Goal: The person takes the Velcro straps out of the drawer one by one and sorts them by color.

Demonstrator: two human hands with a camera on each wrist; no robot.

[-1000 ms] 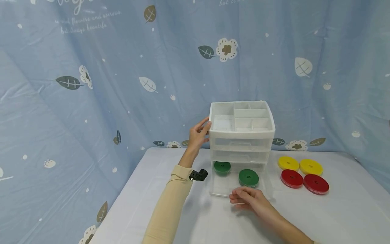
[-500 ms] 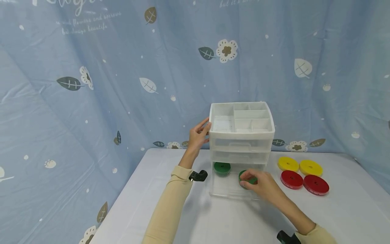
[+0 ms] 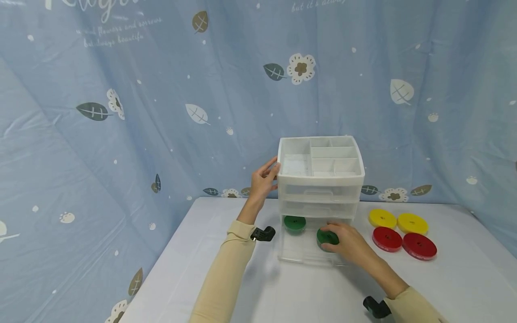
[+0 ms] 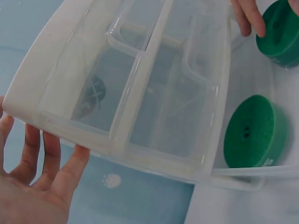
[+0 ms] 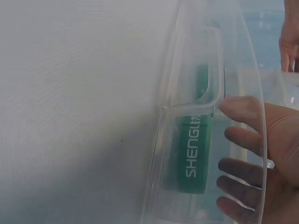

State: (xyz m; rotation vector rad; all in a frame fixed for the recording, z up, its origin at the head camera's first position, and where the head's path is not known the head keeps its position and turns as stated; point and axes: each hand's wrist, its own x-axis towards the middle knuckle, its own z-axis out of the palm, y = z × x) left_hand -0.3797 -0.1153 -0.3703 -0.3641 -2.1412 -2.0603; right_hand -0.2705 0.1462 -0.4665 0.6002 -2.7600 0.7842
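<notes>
A white tabletop drawer unit [image 3: 322,179] has its clear bottom drawer [image 3: 300,249] pulled out. My left hand [image 3: 260,183] rests against the unit's left side, fingers extended, as the left wrist view also shows. My right hand [image 3: 350,242] reaches into the drawer. Its thumb and fingers are around a green roll [image 3: 326,238], a thick disc with white lettering on its side, seen through the drawer front in the right wrist view. A second green roll [image 4: 254,133] lies at the drawer's back left. Part of the gripped roll is hidden by my fingers.
Two yellow rolls [image 3: 382,218] and two red rolls [image 3: 420,246] lie on the white table [image 3: 242,287] right of the unit. Two upper drawers [image 3: 319,192] are closed. A compartmented tray [image 3: 296,163] forms the top. A blue patterned curtain [image 3: 226,89] hangs behind.
My right hand has moved from the drawer's front edge up and in, over the right green roll, and its fingers have closed round it. My left hand has stayed at the unit's side.
</notes>
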